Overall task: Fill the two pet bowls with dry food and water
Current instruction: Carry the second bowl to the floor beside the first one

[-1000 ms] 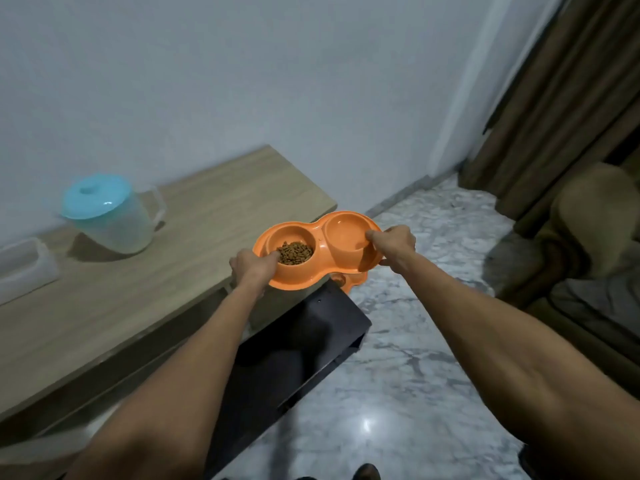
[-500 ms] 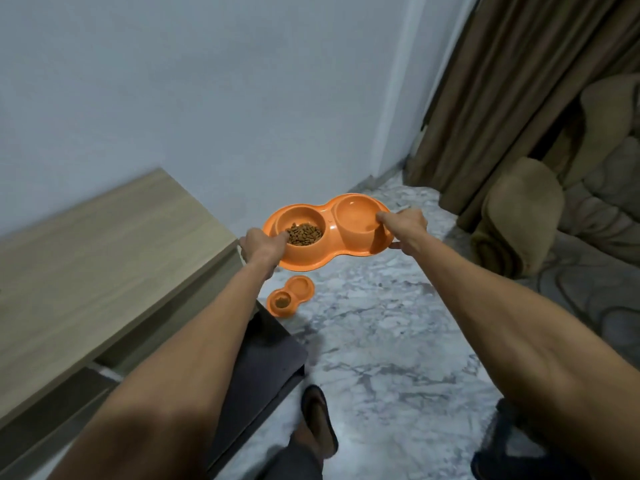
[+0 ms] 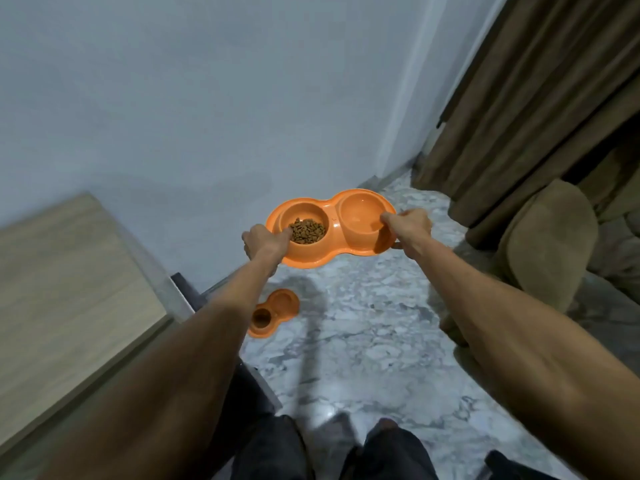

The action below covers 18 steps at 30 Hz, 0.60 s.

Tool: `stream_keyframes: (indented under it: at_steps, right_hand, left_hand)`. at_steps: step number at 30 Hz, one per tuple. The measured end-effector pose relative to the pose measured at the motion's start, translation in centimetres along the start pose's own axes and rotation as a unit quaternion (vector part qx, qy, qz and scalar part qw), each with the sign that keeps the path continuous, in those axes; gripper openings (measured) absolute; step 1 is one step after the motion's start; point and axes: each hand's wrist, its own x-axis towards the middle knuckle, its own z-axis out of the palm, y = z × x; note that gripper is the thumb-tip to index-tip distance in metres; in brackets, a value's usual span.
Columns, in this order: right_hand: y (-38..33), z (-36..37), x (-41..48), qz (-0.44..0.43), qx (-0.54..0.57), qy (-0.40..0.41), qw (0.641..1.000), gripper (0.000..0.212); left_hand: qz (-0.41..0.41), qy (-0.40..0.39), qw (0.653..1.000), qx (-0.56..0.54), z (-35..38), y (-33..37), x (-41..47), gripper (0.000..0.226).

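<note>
I hold an orange double pet bowl (image 3: 332, 220) level in the air over the marble floor, one hand at each end. My left hand (image 3: 265, 240) grips the left rim beside the well that holds brown dry food (image 3: 307, 230). My right hand (image 3: 408, 225) grips the right rim at the other well (image 3: 360, 213), which looks to hold clear water. A second, similar orange double bowl (image 3: 273, 311) lies on the floor below, near the wall; its left well looks dark inside.
A light wooden tabletop (image 3: 69, 289) fills the left side, with a dark panel (image 3: 188, 289) at its end. Brown curtains (image 3: 536, 98) hang at the right above a tan upholstered armrest (image 3: 547, 244). Grey marble floor (image 3: 363, 341) spreads between them; my legs show at the bottom.
I have turned right, away from the table, carrying the orange bowl out over the floor toward the corner. The blue-lidded jug has left the view and the floor bowl has come into sight.
</note>
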Motion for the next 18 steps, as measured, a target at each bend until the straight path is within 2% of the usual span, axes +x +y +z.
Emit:
stream_keyframes:
  at_steps: [4,6,11,14,18]
  right_hand:
    - [-0.6,2.4,5.8,-0.006,-0.006,-0.027,1.000,0.028]
    - [-0.3,4.3,9.5,-0.014,-0.015,-0.045,0.999,0.038]
    - [2.1,10.5,19.7,-0.043,-0.052,-0.097,0.993,0.048]
    - [5.0,14.9,25.8,-0.052,-0.077,-0.135,0.986,0.044]
    - [11.5,21.2,33.4,-0.048,-0.094,-0.169,0.980,0.044]
  left_hand:
    - [-0.027,0.028,0.999,-0.014,3.2,0.7,4.2,0.045]
    - [-0.037,0.047,0.998,-0.019,5.4,0.3,6.7,0.047]
    - [-0.084,0.100,0.991,-0.042,12.8,-2.6,13.3,0.052]
    - [-0.109,0.121,0.986,-0.034,17.9,-5.1,16.6,0.035]
    - [-0.149,0.150,0.977,-0.013,25.6,-11.8,22.8,0.046]
